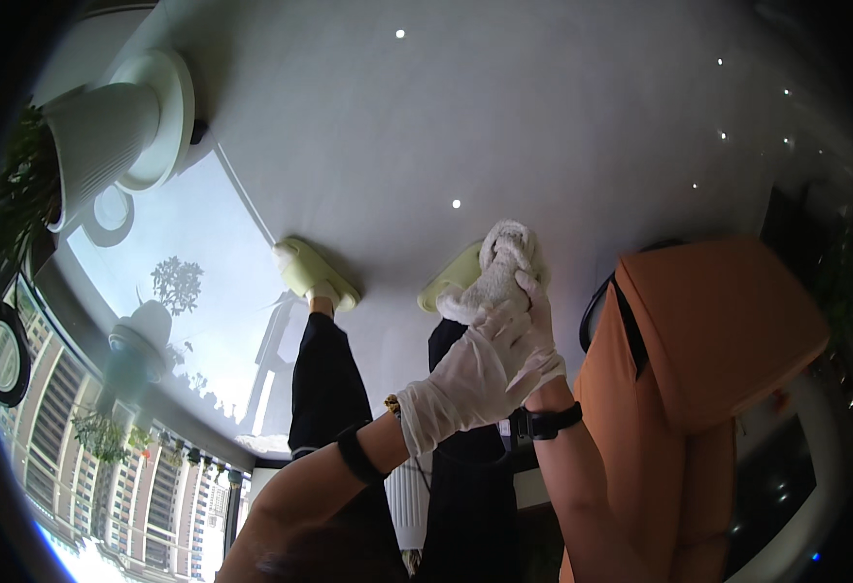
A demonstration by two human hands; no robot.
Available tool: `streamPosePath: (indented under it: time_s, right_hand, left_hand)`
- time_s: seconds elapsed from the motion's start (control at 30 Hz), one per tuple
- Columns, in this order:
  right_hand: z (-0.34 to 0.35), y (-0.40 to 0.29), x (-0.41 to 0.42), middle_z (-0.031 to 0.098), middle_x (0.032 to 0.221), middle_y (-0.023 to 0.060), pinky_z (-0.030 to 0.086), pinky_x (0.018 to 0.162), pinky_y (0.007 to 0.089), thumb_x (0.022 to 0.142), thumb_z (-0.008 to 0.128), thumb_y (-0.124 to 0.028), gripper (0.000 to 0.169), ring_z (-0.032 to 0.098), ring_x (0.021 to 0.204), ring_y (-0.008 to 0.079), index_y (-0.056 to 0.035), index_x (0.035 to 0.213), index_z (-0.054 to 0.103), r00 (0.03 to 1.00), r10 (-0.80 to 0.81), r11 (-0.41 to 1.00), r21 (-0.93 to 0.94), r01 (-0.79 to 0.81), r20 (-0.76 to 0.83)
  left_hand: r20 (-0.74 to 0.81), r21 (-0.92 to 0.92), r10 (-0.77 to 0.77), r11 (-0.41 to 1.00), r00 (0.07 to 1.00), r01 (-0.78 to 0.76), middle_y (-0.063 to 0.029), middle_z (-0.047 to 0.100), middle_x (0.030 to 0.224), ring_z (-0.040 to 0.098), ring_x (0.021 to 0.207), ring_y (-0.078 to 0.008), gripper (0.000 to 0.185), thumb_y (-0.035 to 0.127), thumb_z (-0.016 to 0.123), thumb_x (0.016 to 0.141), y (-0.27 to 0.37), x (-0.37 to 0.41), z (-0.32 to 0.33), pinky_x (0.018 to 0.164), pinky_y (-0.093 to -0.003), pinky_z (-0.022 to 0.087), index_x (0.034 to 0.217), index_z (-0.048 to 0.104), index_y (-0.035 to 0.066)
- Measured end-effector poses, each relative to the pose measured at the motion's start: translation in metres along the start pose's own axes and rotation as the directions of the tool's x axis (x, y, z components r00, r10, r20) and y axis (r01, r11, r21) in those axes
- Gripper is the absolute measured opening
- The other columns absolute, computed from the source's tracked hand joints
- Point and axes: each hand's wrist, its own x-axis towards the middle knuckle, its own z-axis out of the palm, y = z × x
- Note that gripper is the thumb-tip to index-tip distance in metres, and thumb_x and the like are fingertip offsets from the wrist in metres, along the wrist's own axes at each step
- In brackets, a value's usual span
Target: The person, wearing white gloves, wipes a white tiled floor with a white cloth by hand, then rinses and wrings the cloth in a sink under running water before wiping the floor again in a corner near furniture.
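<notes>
Both my hands wear thin whitish gloves and meet around a bunched white terry cloth (503, 273). My left hand (488, 361) reaches in from the lower left and presses against the near end of the cloth. My right hand (539, 321) grips the cloth's right side, its fingers partly hidden behind the other hand and the folds. The cloth hangs above the grey floor (368, 146) and covers part of a pale green slipper (452, 277) on one foot. The other slipper (317, 273) is farther left.
An orange upholstered chair (718, 328) stands close on the right. A ribbed white planter (106, 138) with a leafy plant is at the upper left, on a round white base (179, 109). Windows and potted plants (102, 435) line the lower left. A ribbed white object (407, 503) lies between my legs.
</notes>
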Motion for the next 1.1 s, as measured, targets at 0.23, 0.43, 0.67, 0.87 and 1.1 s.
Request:
streamPosePath:
  time_s: [0.23, 0.43, 0.67, 0.87, 1.1]
  right_hand:
    - [0.002, -0.08, 0.168, 0.05, 0.122, 0.0069, 0.043, 0.098, 0.0338, 0.091, 0.061, -0.017, 0.037, 0.051, 0.111, 0.0182, -0.007, 0.125, 0.051, 0.662, -0.749, 0.399, -0.803, 0.442, -0.008]
    - [-0.001, -0.145, 0.294, 0.055, 0.125, 0.0142, 0.046, 0.095, 0.0399, 0.089, 0.062, -0.021, 0.034, 0.057, 0.108, 0.0294, -0.007, 0.12, 0.057, 0.363, -0.899, -0.014, -0.846, 0.533, 0.243]
    - [-0.054, 0.023, 0.288, 0.046, 0.132, 0.0135, 0.035, 0.098, 0.0492, 0.081, 0.061, -0.014, 0.047, 0.044, 0.114, 0.0361, -0.0119, 0.127, 0.056, 0.359, -0.669, -0.728, -0.672, -0.135, 0.651]
    - [0.008, 0.215, 0.332, 0.057, 0.116, 0.0122, 0.049, 0.08, 0.0375, 0.084, 0.059, -0.019, 0.044, 0.06, 0.089, 0.0278, -0.0053, 0.126, 0.059, 0.409, -0.904, 0.327, -0.82, 0.469, -0.126]
    - [0.128, 0.271, 0.425, 0.046, 0.132, 0.0127, 0.039, 0.096, 0.0537, 0.084, 0.062, -0.018, 0.055, 0.05, 0.112, 0.0353, -0.0196, 0.137, 0.046, 0.326, -0.874, -0.368, -0.929, 0.036, 0.359]
  left_hand:
    - [-0.133, -0.368, -0.274, 0.906, 0.952, 0.21, -0.0165, 0.065, 0.11, 0.063, 0.103, -0.0284, 0.037, 0.018, 0.067, 0.086, -0.129, 0.008, -0.016, 0.09, -0.0339, 0.049, 0.118, 0.058, 0.0]
    - [-0.178, -0.458, -0.466, 0.819, 0.867, 0.346, -0.0101, 0.064, 0.117, 0.059, 0.109, -0.0193, 0.033, 0.021, 0.064, 0.093, -0.242, 0.005, -0.007, 0.097, -0.0318, 0.045, 0.12, 0.058, 0.004]
    - [-0.129, -0.735, -0.699, 0.543, 0.704, 0.405, -0.0076, 0.064, 0.115, 0.058, 0.11, -0.0167, 0.035, 0.022, 0.06, 0.096, -0.298, -0.031, -0.032, 0.098, -0.0306, 0.044, 0.127, 0.057, 0.005]
    - [-0.217, -0.763, -0.795, 0.501, 0.566, 0.41, -0.0094, 0.058, 0.124, 0.051, 0.119, -0.0176, 0.041, 0.024, 0.056, 0.098, -0.319, -0.09, -0.087, 0.102, -0.0315, 0.039, 0.133, 0.051, 0.004]
    - [-0.43, -0.817, -0.831, 0.524, 0.352, 0.239, -0.0141, 0.047, 0.138, 0.042, 0.129, -0.0217, 0.054, 0.029, 0.055, 0.098, -0.345, -0.157, -0.153, 0.109, -0.0346, 0.033, 0.144, 0.038, 0.006]
